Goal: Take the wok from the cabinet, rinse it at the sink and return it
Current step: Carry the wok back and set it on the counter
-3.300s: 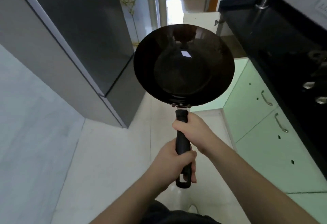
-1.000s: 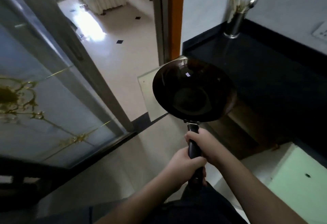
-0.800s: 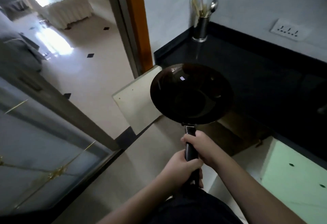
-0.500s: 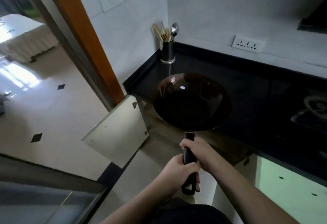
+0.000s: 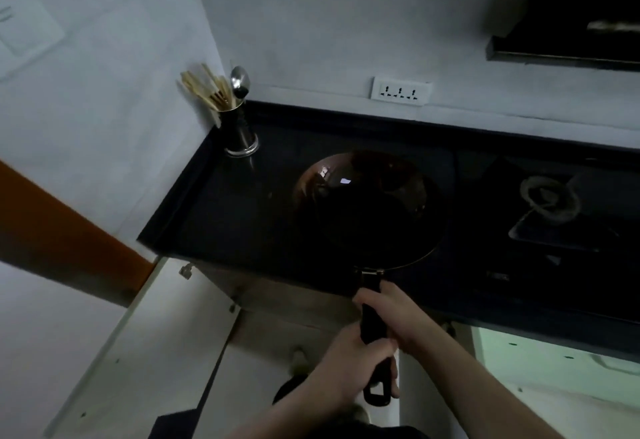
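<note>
You hold the wok (image 5: 370, 206) by its black handle (image 5: 372, 327) with both hands: your right hand (image 5: 398, 314) is wrapped around the upper part of the handle just below the metal bracket where it joins the bowl, and your left hand (image 5: 349, 366) is curled around the lower part, close to the hanging loop at the end. Both grips are closed tight on the handle, one directly above the other and touching. The dark bowl of the wok sits out in front of you over the black countertop (image 5: 221, 216), its open side facing up; whether it touches the counter cannot be told in this dim light. At the back left corner of the counter stands a metal utensil holder (image 5: 239, 133) with chopsticks and a spoon in it, against the white wall. A white triple socket (image 5: 401, 91) is on the wall behind the wok, and a gas burner (image 5: 549, 203) lies to the right of it. Below the counter's edge, the cabinet door (image 5: 145, 345) stands swung open to your left, and a pale green cabinet front (image 5: 554, 369) shows on the right.
</note>
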`<action>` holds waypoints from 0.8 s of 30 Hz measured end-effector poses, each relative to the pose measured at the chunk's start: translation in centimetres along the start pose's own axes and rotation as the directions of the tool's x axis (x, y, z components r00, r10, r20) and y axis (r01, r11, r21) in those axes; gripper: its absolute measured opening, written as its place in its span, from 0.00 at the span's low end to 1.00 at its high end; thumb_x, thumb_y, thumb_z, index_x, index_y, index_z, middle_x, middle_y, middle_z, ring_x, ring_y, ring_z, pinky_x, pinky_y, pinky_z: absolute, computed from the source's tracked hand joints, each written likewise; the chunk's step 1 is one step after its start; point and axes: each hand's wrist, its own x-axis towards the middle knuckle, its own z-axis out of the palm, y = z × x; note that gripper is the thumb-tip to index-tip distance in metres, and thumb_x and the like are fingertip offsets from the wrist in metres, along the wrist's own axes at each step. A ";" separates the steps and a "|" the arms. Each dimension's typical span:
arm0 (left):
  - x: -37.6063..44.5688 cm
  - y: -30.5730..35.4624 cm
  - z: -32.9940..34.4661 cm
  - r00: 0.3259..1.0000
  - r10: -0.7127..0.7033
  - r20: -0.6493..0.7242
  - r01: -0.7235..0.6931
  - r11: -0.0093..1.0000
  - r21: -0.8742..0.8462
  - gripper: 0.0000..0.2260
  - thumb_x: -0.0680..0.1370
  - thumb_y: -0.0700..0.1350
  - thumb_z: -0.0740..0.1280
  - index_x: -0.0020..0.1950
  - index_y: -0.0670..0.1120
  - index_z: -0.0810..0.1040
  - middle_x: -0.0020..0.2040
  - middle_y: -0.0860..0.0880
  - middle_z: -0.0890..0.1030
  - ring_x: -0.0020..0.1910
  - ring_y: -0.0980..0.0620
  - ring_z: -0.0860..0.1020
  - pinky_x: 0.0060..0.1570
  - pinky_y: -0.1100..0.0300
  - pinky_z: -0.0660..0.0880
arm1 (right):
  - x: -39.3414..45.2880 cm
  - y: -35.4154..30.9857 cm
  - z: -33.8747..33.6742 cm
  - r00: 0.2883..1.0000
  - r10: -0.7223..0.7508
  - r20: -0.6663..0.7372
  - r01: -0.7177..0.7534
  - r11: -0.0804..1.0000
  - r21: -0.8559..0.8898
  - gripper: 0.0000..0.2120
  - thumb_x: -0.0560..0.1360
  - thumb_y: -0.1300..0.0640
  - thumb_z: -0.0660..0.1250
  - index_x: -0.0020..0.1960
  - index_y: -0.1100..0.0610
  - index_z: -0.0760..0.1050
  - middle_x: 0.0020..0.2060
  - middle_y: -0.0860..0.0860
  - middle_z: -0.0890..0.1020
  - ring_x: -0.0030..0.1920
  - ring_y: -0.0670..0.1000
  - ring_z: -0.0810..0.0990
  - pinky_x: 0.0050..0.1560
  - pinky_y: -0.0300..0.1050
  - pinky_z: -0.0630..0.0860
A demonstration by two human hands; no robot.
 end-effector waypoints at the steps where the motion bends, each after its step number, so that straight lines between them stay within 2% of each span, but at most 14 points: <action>1: 0.8 0.6 -0.6 1.000 -0.001 0.031 0.001 1.000 0.011 0.05 0.79 0.40 0.64 0.44 0.41 0.76 0.31 0.46 0.79 0.29 0.49 0.78 0.37 0.58 0.76 | 0.8 -0.4 -0.2 1.000 0.004 -0.016 -0.004 1.000 0.018 0.07 0.70 0.58 0.70 0.39 0.59 0.72 0.30 0.49 0.73 0.30 0.47 0.73 0.33 0.43 0.70; 3: 2.3 2.1 -2.1 0.996 0.006 0.091 -0.010 0.999 0.042 0.05 0.78 0.39 0.64 0.43 0.40 0.76 0.29 0.46 0.78 0.28 0.50 0.78 0.34 0.60 0.76 | 2.3 -1.4 -0.4 0.998 0.024 -0.061 -0.020 0.998 0.055 0.07 0.70 0.58 0.70 0.40 0.59 0.73 0.29 0.49 0.74 0.29 0.47 0.73 0.32 0.42 0.71; 6: 4.5 4.2 -3.8 0.987 0.013 0.157 -0.017 1.000 0.022 0.03 0.78 0.38 0.64 0.48 0.39 0.76 0.30 0.45 0.77 0.27 0.49 0.77 0.31 0.58 0.76 | 3.9 -3.2 -0.4 0.992 0.038 -0.120 -0.021 0.990 0.140 0.09 0.68 0.58 0.71 0.43 0.61 0.73 0.30 0.50 0.74 0.29 0.47 0.74 0.31 0.42 0.71; 10: 7.4 6.0 -5.6 0.979 0.025 0.201 -0.044 0.995 0.091 0.05 0.74 0.42 0.66 0.47 0.41 0.77 0.31 0.43 0.78 0.27 0.46 0.77 0.36 0.53 0.75 | 5.8 -5.3 -0.6 0.978 0.023 -0.207 0.011 0.987 0.161 0.11 0.65 0.56 0.70 0.37 0.59 0.70 0.27 0.50 0.70 0.27 0.48 0.69 0.30 0.44 0.67; 15: 9.8 7.2 -7.0 0.966 0.011 0.258 -0.062 0.980 0.189 0.03 0.77 0.40 0.65 0.48 0.40 0.77 0.32 0.43 0.79 0.27 0.47 0.77 0.35 0.55 0.77 | 7.7 -5.8 -0.6 0.949 0.046 -0.313 0.018 0.980 0.198 0.08 0.69 0.58 0.69 0.37 0.59 0.71 0.27 0.50 0.73 0.28 0.48 0.71 0.32 0.44 0.69; 19: 11.4 7.8 -6.8 0.967 0.005 0.256 -0.060 0.977 0.204 0.04 0.77 0.38 0.65 0.49 0.38 0.75 0.31 0.42 0.78 0.25 0.47 0.76 0.32 0.57 0.76 | 8.8 -5.9 -1.6 0.937 0.050 -0.347 0.026 0.977 0.212 0.08 0.66 0.55 0.70 0.36 0.58 0.72 0.29 0.51 0.73 0.29 0.49 0.71 0.34 0.46 0.69; 24: 13.1 8.6 -5.9 0.966 -0.028 0.258 -0.029 0.976 0.217 0.09 0.78 0.37 0.64 0.56 0.34 0.74 0.31 0.43 0.78 0.25 0.48 0.76 0.30 0.59 0.76 | 9.9 -5.8 -3.5 0.940 0.046 -0.338 0.038 0.971 0.236 0.08 0.72 0.62 0.68 0.36 0.58 0.72 0.27 0.49 0.73 0.28 0.47 0.71 0.32 0.43 0.69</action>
